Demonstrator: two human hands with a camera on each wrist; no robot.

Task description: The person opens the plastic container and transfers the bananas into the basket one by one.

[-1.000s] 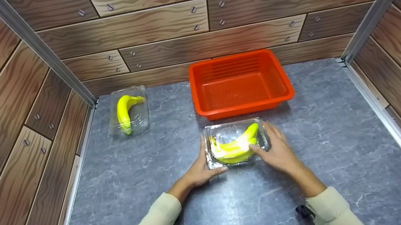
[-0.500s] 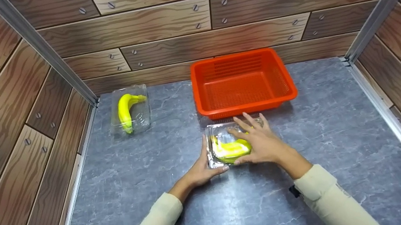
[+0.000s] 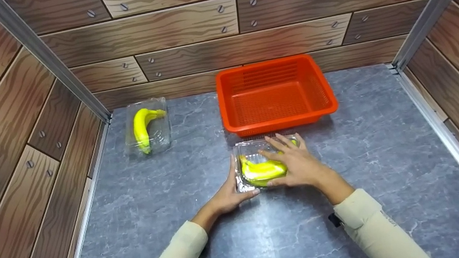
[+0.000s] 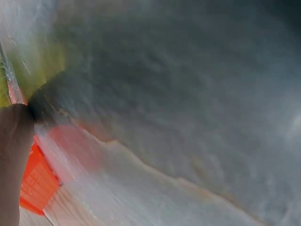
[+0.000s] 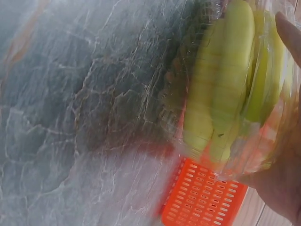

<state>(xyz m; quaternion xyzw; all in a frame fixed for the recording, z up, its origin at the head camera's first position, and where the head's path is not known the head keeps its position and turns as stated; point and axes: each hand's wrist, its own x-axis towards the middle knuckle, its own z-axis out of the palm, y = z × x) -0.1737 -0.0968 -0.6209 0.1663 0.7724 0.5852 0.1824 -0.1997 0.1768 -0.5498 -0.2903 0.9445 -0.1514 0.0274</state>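
A clear plastic clamshell box (image 3: 251, 145) with bananas (image 3: 262, 171) inside lies in front of the red basket. My left hand (image 3: 227, 193) braces its left end, fingers straight along the side and thumb reaching along the front edge. My right hand (image 3: 299, 164) lies over the right half of the lid with its fingers spread, covering part of the fruit. The right wrist view shows the bananas (image 5: 230, 70) through the box wall. In the left wrist view, part of the left hand (image 4: 14, 150) shows at the left edge.
An orange-red perforated basket (image 3: 279, 122) stands behind the box, against the wood-patterned back wall (image 3: 179, 33). Another clear box (image 3: 161, 137) with a banana (image 3: 141, 130) in it is at the back left. Metal-edged side walls bound the grey marbled table (image 3: 137, 220).
My right hand has moved from the box's right end onto the lid and spread its fingers there. The left hand and the box have stayed about where they were.
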